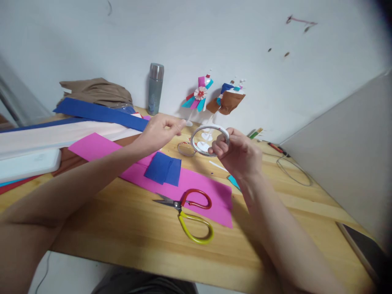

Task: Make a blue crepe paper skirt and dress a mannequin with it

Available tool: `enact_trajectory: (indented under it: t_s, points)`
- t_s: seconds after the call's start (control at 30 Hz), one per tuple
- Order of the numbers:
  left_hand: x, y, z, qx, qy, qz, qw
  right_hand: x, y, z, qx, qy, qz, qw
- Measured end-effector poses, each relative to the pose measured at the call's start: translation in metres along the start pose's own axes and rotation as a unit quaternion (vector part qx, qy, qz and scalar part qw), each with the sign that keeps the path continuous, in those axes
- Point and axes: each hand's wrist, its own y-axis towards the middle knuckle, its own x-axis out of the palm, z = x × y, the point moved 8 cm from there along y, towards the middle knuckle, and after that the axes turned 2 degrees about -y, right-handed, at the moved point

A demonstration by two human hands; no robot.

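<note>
My right hand (237, 153) grips a narrow roll of tape (193, 143) by its right side, fingers curled through the ring. To its left, my left hand (163, 131) is closed in a pinch, its fingertips pointing at the roll; whatever lies between them is too small to make out. Below the hands, two overlapping blue paper pieces (163, 168) rest on a long pink paper strip (202, 185). Scissors (177, 205) with one red and one yellow handle lie with blades apart, partly over the pink strip.
At the back stand a thermos (156, 90) and two paper-decorated crafts, one with a pleated flower (200, 93), another with brown paper (231, 102). Blue strips (101, 112), brown cloth (94, 92) and a white box-like object (30, 164) fill the left. A dark flat device (361, 249) lies right.
</note>
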Motion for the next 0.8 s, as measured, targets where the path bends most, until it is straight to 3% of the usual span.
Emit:
enact_trajectory:
  t_s: [0.07, 0.2, 0.27, 0.4, 0.6, 0.8]
  points:
    - [0.002, -0.004, 0.011, 0.009, -0.023, 0.000, 1.000, 0.004, -0.002, 0.000, -0.007, 0.025, -0.014, 1.000]
    - [0.024, -0.012, 0.003, -0.083, -0.167, -0.106, 0.977, 0.007, -0.002, 0.002, -0.006, 0.126, -0.033, 0.992]
    - [0.030, -0.014, 0.001, -0.101, -0.220, -0.131, 0.961, 0.007, 0.000, 0.004, -0.010, 0.176, -0.041, 0.983]
    - [0.027, -0.018, 0.010, -0.078, -0.219, -0.099, 0.968, 0.007, 0.003, 0.006, -0.030, 0.260, -0.056, 0.964]
    - [0.049, -0.030, 0.024, -0.047, -0.256, -0.193, 0.946, 0.007, 0.002, 0.011, -0.062, 0.287, -0.020, 0.956]
    - [0.046, -0.028, 0.018, -0.040, -0.254, -0.131, 0.957, 0.005, 0.001, 0.017, -0.080, 0.264, 0.012, 0.961]
